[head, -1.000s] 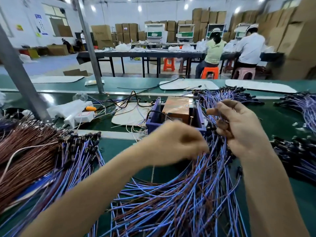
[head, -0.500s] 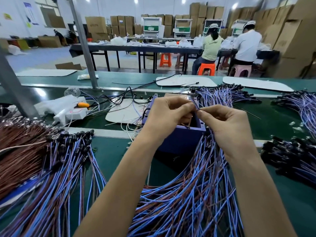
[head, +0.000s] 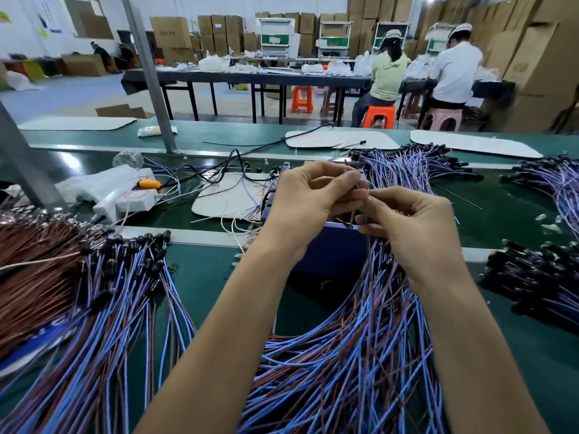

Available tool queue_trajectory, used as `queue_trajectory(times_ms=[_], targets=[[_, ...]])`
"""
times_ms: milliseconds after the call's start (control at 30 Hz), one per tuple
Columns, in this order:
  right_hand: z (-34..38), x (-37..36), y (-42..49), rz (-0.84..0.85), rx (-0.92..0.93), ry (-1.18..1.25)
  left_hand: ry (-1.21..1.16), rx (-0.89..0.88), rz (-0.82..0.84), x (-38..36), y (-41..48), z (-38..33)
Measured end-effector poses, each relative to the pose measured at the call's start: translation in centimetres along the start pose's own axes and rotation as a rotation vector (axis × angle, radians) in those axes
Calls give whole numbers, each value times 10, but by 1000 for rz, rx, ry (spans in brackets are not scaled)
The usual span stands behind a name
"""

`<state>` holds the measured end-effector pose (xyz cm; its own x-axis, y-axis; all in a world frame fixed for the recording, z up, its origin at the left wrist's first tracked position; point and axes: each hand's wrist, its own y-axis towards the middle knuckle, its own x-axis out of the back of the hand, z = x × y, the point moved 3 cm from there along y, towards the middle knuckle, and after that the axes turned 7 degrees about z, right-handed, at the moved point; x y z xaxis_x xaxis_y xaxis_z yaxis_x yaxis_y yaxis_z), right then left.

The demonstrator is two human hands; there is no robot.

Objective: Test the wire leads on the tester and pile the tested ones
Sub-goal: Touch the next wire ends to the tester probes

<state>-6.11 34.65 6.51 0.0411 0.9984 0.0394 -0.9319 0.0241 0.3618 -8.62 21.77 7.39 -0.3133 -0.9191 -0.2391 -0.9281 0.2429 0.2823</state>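
Both hands are raised together over the tester (head: pixel 329 256), a purple box at the centre of the green counter (head: pixel 200 277), most of it hidden behind them. The left hand (head: pixel 308 200) has its fingers curled, with thumb and forefinger pinching the upper end of one thin wire lead (head: pixel 354 213). The right hand (head: pixel 413 220) is also curled, its fingertips nipping the same lead just at 3 o'clock of the left thumb. The hands are touching or nearly so; cannot tell which. The lead drops between them toward the tester's top, and its lower end is hidden. A loose sheaf of blue and brown leads (head: pixel 338 364) lies at 6 o'clock, fanning from under the right wrist to the near edge. A big pile (head: pixel 103 296) sits at 9 o'clock, brown on its far-left side and blue beside it, black ends pointing to 12. A blue pile (head: pixel 413 169) lies at 1 o'clock, just beyond the tester. Two more are at 3 o'clock: a dark-ended heap (head: pixel 539 283) near the right forearm, and another bundle (head: pixel 560 180) at the frame edge. A white power strip (head: pixel 125 203) is at 10 o'clock, with cables trailing toward the tester. A white sheet (head: pixel 225 202) lies flat at 11 o'clock, beside the left hand. Two seated workers (head: pixel 388 70) are at 1 o'clock, far back, facing away.
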Motion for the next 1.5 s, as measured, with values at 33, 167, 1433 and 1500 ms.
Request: queue_trajectory(times_ms=[33,167,1433,1500], targets=[[0,0,0,-17,-1,41,-38,-3,-4,-1,0,1],[-1,6,1,-94,-4,121,-148,-10,-14,0,2,1],[-41,22,12,-144,-84,-570,745,272,-11,67,-3,-4],[-41,21,11,-148,-74,-581,788,264,-47,68,-1,0]])
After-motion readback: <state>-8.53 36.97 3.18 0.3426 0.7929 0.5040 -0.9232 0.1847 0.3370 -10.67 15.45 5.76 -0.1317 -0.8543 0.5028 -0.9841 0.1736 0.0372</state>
